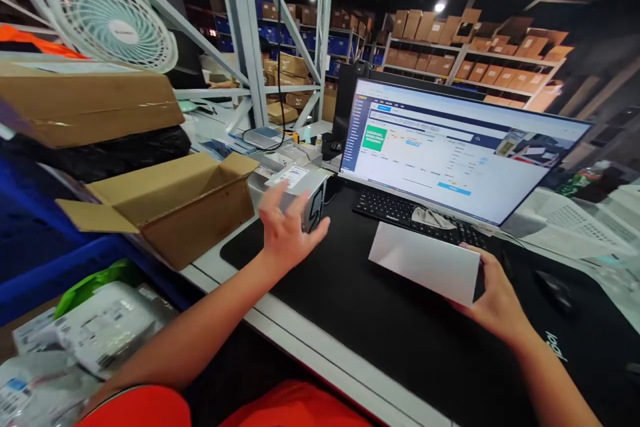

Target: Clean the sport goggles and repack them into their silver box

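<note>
My right hand grips a flat white box by its right end, holding it over the black desk mat in front of the keyboard. My left hand is raised with its fingers spread and nothing in them. Just behind those fingers stands a grey box with a white label on top and a dark marking on its side. Whether the left fingertips touch that box I cannot tell.
An open cardboard box stands left of the mat, above a blue crate holding wrapped parcels. A monitor, keyboard and mouse occupy the desk. A fan stands back left, behind a closed carton.
</note>
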`<action>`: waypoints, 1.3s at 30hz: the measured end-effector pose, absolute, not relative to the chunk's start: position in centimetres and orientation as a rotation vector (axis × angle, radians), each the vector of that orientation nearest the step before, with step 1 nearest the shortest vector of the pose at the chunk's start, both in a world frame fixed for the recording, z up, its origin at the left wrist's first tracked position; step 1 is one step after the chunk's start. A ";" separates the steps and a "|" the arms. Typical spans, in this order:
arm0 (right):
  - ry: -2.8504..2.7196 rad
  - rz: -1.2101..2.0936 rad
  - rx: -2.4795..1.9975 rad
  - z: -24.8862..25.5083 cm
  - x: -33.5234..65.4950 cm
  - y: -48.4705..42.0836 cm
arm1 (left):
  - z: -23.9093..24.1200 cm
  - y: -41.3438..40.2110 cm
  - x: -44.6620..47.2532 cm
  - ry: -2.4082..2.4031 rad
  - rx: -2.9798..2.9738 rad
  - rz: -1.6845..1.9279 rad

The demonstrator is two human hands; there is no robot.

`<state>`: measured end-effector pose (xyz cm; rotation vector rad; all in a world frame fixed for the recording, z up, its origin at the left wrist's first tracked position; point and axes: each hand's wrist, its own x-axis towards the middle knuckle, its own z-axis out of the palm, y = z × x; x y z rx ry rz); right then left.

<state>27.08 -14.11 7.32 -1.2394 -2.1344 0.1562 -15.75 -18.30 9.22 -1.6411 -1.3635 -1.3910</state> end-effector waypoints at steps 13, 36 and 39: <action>-2.321 -0.651 -0.297 1.3 26.8 -21.4 | 4.5 -13.5 -8.7 -1.267 -3.333 -1.320; -2.274 0.074 -1.006 11.9 21.6 -20.5 | 4.9 -17.6 -10.0 -0.812 -3.237 -1.253; -2.543 0.204 -0.977 12.5 18.8 -19.2 | 5.1 -17.9 -9.9 -0.739 -3.196 -1.247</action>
